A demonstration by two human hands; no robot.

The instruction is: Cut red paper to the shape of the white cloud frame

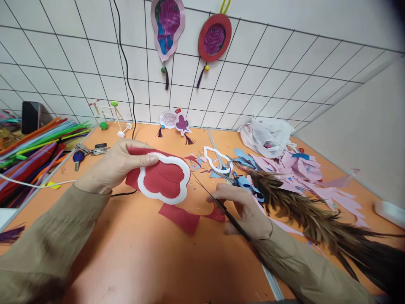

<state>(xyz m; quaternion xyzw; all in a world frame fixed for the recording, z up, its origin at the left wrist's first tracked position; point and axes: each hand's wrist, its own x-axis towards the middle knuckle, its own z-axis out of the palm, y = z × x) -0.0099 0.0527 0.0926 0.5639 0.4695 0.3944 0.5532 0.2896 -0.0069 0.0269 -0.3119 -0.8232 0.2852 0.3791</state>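
Between the thumb and fingers of my left hand [122, 162] is a sheet of red paper [163, 179]. A white scalloped frame [163, 200] lies on the face of the sheet, under my thumb. My right hand [242, 207] is closed around a pair of scissors [226, 211], whose thin blades point toward the paper's right edge. A small gap seems to separate the blade tips from the paper. Below the held sheet, a red paper scrap [180, 218] rests on the orange table [152, 261].
Another white frame [218, 160] lies among small clippings. To the right are pink paper scraps [300, 169], a brown feather bunch [291, 198] and a white plastic bag [267, 135]. Keys [84, 152] and colourful pipe cleaners [41, 147] lie left. Decorated pendants [215, 38] hang on the wall grid.
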